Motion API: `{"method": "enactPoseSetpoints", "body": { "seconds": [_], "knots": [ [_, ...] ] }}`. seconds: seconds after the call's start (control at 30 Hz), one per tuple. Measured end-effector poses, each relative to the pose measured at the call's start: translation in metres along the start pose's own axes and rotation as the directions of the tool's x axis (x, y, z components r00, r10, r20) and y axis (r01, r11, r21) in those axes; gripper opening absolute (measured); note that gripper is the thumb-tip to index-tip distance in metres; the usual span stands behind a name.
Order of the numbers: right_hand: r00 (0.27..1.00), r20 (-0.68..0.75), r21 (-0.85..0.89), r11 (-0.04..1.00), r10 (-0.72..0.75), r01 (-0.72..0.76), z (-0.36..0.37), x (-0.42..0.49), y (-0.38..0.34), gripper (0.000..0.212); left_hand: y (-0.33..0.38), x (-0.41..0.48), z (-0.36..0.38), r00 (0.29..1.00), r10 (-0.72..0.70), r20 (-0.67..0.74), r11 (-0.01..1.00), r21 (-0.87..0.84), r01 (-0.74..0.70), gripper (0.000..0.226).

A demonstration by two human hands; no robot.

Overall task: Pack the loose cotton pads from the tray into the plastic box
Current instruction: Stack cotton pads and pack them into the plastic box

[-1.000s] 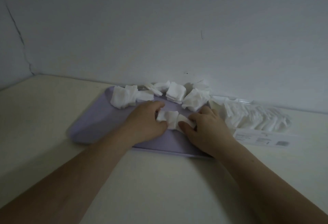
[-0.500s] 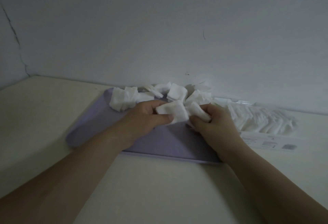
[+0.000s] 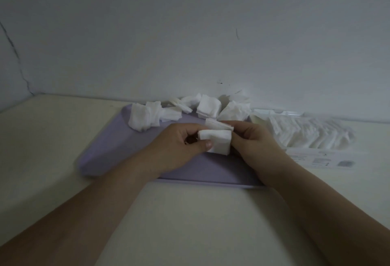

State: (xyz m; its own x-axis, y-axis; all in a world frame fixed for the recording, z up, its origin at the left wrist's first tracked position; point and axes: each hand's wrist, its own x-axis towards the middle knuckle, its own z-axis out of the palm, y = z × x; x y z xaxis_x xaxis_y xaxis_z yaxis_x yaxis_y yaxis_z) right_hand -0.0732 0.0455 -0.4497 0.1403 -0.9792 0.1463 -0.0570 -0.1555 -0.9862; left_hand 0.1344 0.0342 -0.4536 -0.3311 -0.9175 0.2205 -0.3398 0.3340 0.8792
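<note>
Change: the small stack of pads (image 3: pixel 217 141) that lay flat on the tray a second ago is now lifted clear of it, pinched between both hands, which have drawn closer together over the tray's middle.
Left hand (image 3: pixel 179 143): palm turned inward, fingers curled, thumb pressed along the lower left corner of the stack; it is grasping the pads.
Right hand (image 3: pixel 251 139): fingers bent around the right edge of the same stack, thumb side toward the camera; also grasping the pads. A second folded pad fans out just above the front one, between the two hands.
Forearms: both reach in from the lower corners and cross the near rim of the tray.
Tray (image 3: pixel 118 149): lilac, lying flat on the cream table (image 3: pixel 190 213), its far edge near the wall (image 3: pixel 190 33).
Loose cotton pads (image 3: pixel 147 115): heaped along the tray's far edge, from its left corner to behind the right hand; some lean on each other.
Plastic box (image 3: pixel 306 133): clear, just right of the tray, against the wall, already holding rows of white pads; the right hand hides its near left corner.
Label card (image 3: pixel 320 161): lies flat in front of the box; print too small to read.
</note>
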Motion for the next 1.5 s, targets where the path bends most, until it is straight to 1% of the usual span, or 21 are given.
{"method": "enactPoseSetpoints", "body": {
  "seconds": [0.1, 0.23, 0.3, 0.37, 0.43, 0.5, 0.6, 0.67, 0.73, 0.8, 0.87, 0.93, 0.97, 1.03, 1.07, 1.1, 1.17, 1.2, 1.27, 1.37, 1.5],
  "knots": [
    [0.999, 0.035, -0.013, 1.0, 0.003, -0.003, 0.0, 0.0, 0.0, 0.028, 0.0, 0.001, 0.001, 1.0, 0.002, -0.003, 1.0, 0.008, -0.001, 0.022],
    [0.999, 0.049, 0.03, 0.999, 0.023, -0.024, 0.004, -0.003, -0.005, 0.027, 0.001, 0.001, 0.0, 0.996, -0.053, -0.077, 0.993, -0.112, 0.044, 0.02],
    [0.994, 0.086, 0.08, 0.994, 0.069, -0.076, 0.004, -0.003, -0.008, 0.034, 0.001, 0.001, 0.0, 0.991, -0.066, -0.115, 0.992, -0.117, 0.053, 0.018],
    [0.987, 0.138, 0.09, 0.992, 0.081, -0.094, 0.003, -0.004, -0.011, 0.04, 0.002, 0.001, 0.001, 0.989, -0.074, -0.128, 0.991, -0.124, 0.058, 0.017],
    [0.983, 0.177, 0.04, 0.998, 0.043, -0.051, 0.003, -0.005, -0.01, 0.044, 0.001, 0.001, 0.001, 0.987, -0.078, -0.141, 0.983, -0.176, 0.052, 0.017],
    [0.987, 0.159, -0.089, 0.995, -0.031, 0.046, 0.004, -0.005, -0.008, 0.035, 0.002, 0.001, 0.001, 0.989, -0.066, -0.135, 0.972, -0.231, 0.034, 0.016],
    [0.987, 0.116, -0.284, 0.948, -0.116, 0.144, 0.004, -0.004, -0.003, 0.028, 0.004, 0.0, 0.0, 0.992, -0.044, -0.119, 0.975, -0.22, 0.016, 0.016],
    [0.986, 0.085, -0.322, 0.933, -0.14, 0.16, 0.004, -0.002, -0.002, 0.021, 0.005, 0.001, 0.001, 0.99, -0.064, -0.127, 0.975, -0.221, 0.035, 0.014],
    [0.986, 0.002, -0.334, 0.929, -0.167, 0.158, 0.002, -0.001, -0.001, 0.02, 0.006, 0.005, 0.003, 0.979, -0.127, -0.162, 0.97, -0.228, 0.088, 0.011],
    [0.969, -0.158, -0.348, 0.929, -0.19, 0.125, 0.0, 0.002, 0.0, 0.021, 0.005, 0.01, 0.006, 0.964, -0.159, -0.213, 0.983, -0.128, 0.134, 0.01],
    [0.938, -0.293, -0.371, 0.926, -0.185, 0.066, -0.001, 0.003, 0.001, 0.019, 0.0, 0.018, 0.008, 0.962, -0.149, -0.23, 0.983, 0.07, 0.168, 0.013],
    [0.921, -0.354, -0.368, 0.929, -0.165, 0.024, -0.003, 0.004, 0.001, 0.018, 0.001, 0.029, 0.009, 0.975, -0.075, -0.211, 0.946, 0.294, 0.136, 0.02],
    [0.914, -0.373, -0.352, 0.936, -0.157, 0.017, -0.003, 0.003, 0.0, 0.018, 0.003, 0.038, 0.009, 0.977, 0.013, -0.211, 0.909, 0.409, 0.076, 0.024],
    [0.907, -0.399, -0.282, 0.959, -0.132, 0.015, -0.003, 0.002, -0.002, 0.019, 0.014, 0.057, 0.008, 0.965, 0.186, -0.183, 0.795, 0.605, -0.038, 0.037],
    [0.908, -0.402, -0.245, 0.969, -0.121, 0.02, -0.003, 0.002, -0.003, 0.019, 0.021, 0.067, 0.008, 0.966, 0.218, -0.14, 0.738, 0.671, -0.069, 0.046],
    [0.91, -0.399, -0.219, 0.975, -0.115, 0.028, -0.002, 0.001, -0.005, 0.019, 0.028, 0.077, 0.008, 0.977, 0.198, -0.077, 0.693, 0.716, -0.084, 0.056],
    [0.914, -0.389, -0.213, 0.977, -0.113, 0.03, -0.002, 0.001, -0.006, 0.019, 0.035, 0.095, 0.01, 0.997, 0.047, 0.066, 0.623, 0.778, -0.081, 0.075],
    [0.916, -0.386, -0.215, 0.976, -0.109, 0.026, -0.002, 0.001, -0.005, 0.019, 0.035, 0.101, 0.011, 0.991, -0.034, 0.126, 0.587, 0.805, -0.082, 0.078],
    [0.918, -0.384, -0.209, 0.978, -0.1, 0.02, -0.003, 0.0, -0.005, 0.02, 0.029, 0.106, 0.014, 0.975, -0.138, 0.177, 0.564, 0.823, -0.069, 0.066],
    [0.922, -0.378, -0.177, 0.984, -0.084, 0.017, -0.003, -0.001, -0.006, 0.02, 0.026, 0.097, 0.013, 0.971, -0.163, 0.173, 0.626, 0.779, -0.034, 0.054],
    [0.933, -0.353, -0.191, 0.982, -0.07, 0.002, 0.001, -0.002, -0.007, 0.021, 0.027, 0.064, 0.01, 0.974, -0.095, 0.206, 0.731, 0.678, -0.072, 0.059]
  ]
}}
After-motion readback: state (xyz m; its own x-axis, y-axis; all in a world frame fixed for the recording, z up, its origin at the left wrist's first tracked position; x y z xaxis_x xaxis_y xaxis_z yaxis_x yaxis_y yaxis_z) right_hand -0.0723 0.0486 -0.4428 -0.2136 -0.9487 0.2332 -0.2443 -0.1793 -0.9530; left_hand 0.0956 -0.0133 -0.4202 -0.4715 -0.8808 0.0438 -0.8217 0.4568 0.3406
